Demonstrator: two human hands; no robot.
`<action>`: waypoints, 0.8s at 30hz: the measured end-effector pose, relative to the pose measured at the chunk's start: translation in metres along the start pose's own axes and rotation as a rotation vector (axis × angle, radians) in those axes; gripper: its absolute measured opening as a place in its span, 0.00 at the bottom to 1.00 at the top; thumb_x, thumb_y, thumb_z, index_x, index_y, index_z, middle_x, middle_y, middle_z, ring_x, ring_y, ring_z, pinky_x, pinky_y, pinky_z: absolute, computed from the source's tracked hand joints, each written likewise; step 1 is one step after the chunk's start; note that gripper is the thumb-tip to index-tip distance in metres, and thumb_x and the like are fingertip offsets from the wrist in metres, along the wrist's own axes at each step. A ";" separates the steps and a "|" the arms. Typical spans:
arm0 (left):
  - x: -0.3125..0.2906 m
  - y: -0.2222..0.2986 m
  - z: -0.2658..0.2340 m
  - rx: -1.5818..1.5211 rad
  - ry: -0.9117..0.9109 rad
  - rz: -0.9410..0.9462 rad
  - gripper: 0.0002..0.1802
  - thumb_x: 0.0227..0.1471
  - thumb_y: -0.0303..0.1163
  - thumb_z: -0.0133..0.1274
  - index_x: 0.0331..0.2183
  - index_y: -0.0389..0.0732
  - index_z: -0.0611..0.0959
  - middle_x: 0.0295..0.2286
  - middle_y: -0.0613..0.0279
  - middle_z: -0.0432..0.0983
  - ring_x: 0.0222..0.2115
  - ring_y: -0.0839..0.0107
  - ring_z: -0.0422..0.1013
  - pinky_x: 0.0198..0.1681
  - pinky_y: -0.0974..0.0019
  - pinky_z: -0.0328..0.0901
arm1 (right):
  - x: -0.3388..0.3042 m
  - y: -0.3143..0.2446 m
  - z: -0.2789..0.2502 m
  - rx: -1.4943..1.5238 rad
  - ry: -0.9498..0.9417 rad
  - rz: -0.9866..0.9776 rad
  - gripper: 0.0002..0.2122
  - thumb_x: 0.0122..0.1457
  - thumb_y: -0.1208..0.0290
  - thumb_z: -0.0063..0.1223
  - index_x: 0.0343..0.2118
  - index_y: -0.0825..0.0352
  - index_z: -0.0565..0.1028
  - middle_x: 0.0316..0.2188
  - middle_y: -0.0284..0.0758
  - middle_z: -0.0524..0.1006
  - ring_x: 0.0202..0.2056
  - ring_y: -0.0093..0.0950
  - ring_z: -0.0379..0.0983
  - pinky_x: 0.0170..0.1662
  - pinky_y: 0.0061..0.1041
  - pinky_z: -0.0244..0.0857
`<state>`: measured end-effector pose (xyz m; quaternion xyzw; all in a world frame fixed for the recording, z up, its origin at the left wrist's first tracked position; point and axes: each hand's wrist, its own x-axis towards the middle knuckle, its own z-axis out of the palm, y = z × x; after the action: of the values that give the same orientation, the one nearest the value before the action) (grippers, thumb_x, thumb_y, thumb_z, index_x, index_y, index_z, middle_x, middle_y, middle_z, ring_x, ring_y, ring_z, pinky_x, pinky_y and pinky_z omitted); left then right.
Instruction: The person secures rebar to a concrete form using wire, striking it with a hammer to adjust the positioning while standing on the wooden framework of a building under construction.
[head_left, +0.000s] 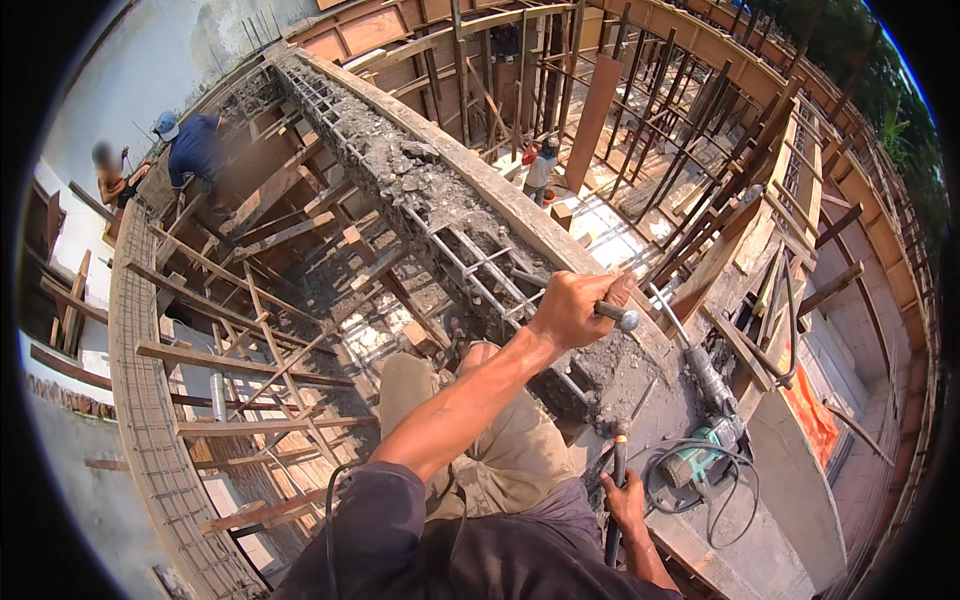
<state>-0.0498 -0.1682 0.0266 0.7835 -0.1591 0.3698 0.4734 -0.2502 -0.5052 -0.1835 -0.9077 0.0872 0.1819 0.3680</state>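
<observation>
My left hand (pixel 570 312) is closed around a short metal bar (pixel 618 316) whose blunt, rounded end sticks out past the thumb; its other end is hidden. Below the fist runs a broken concrete beam (pixel 430 185) with bared steel bars and loose rubble. Lower right, my right hand (pixel 627 502) is wrapped round the dark handle of a hammer (pixel 617 468), which has an orange band near its head. The hammer head lies close to the rubble at the beam's near end. Beside it rests a teal power hammer (pixel 706 448) with a long bit and a coiled black cable.
Wooden props and planks (pixel 250 380) crisscross a drop on the left, beside a curved rebar strip (pixel 150 400). Two people work at the far left, one in a blue shirt (pixel 195 150); another person (pixel 541 170) stands below. Orange sheeting (pixel 810 425) hangs at right.
</observation>
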 end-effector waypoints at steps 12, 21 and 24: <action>-0.068 -0.038 0.034 0.067 -0.048 0.044 0.19 0.57 0.36 0.58 0.18 0.40 0.76 0.14 0.52 0.71 0.15 0.53 0.71 0.19 0.56 0.64 | -0.015 -0.055 -0.012 -0.024 0.010 0.106 0.21 0.63 0.55 0.57 0.32 0.75 0.74 0.20 0.37 0.71 0.26 0.28 0.67 0.32 0.36 0.62; -0.061 -0.041 0.023 0.000 0.101 0.058 0.20 0.58 0.33 0.58 0.16 0.39 0.73 0.13 0.54 0.67 0.13 0.54 0.67 0.17 0.57 0.60 | -0.009 -0.049 -0.012 0.012 0.042 0.167 0.23 0.63 0.54 0.58 0.23 0.71 0.72 0.14 0.33 0.67 0.19 0.24 0.63 0.24 0.34 0.58; -0.070 -0.042 0.025 0.019 0.037 0.121 0.20 0.57 0.32 0.58 0.16 0.40 0.73 0.13 0.56 0.67 0.12 0.55 0.67 0.16 0.57 0.59 | -0.016 -0.063 -0.022 0.039 0.031 0.182 0.23 0.63 0.55 0.57 0.21 0.72 0.72 0.15 0.34 0.68 0.21 0.26 0.63 0.26 0.36 0.59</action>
<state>-0.0608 -0.1759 -0.0578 0.7700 -0.1936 0.4136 0.4455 -0.2408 -0.4754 -0.1224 -0.8913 0.1785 0.1986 0.3664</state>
